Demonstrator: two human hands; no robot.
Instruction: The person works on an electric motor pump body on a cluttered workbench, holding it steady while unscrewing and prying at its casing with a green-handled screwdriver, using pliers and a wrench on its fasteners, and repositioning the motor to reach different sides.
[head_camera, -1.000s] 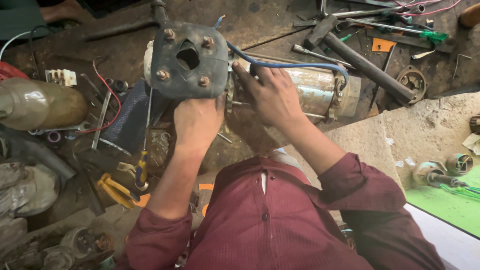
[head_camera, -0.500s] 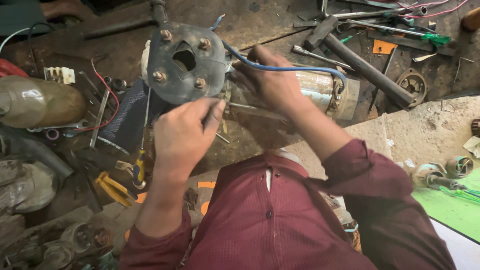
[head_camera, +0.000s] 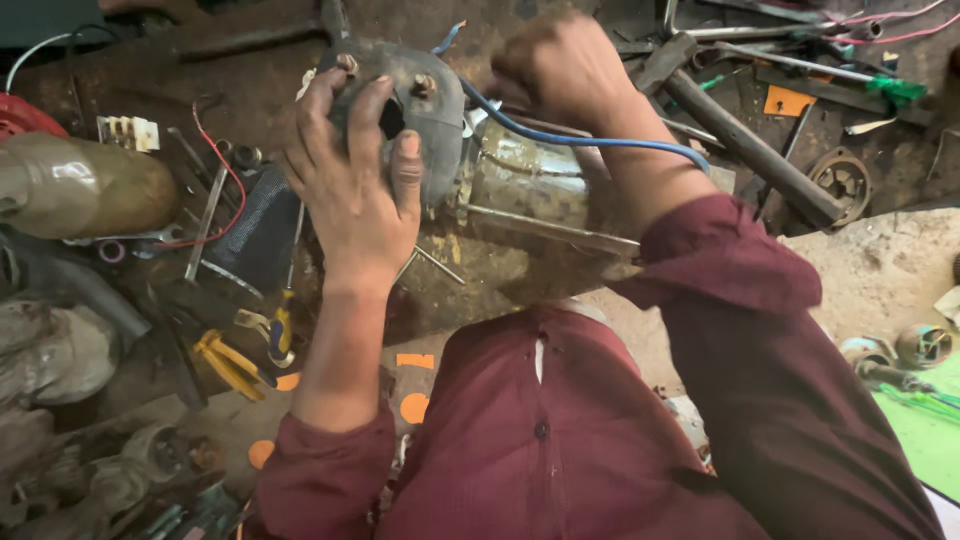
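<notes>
1. Two hands work on an electric motor (head_camera: 530, 185) lying on the dirty workbench (head_camera: 500, 270) in the upper middle of the frame.
2. Left hand (head_camera: 350, 185), forearm rising straight from the lower left, lies palm-down with fingers spread and clamped over the motor's dark end cover (head_camera: 430, 110).
3. Right hand (head_camera: 560, 70), wrist bent, closes at the motor's top beside a blue wire (head_camera: 590, 140); what it pinches cannot be told.
4. Yellow-handled pliers (head_camera: 225, 365) lie lower left.
</notes>
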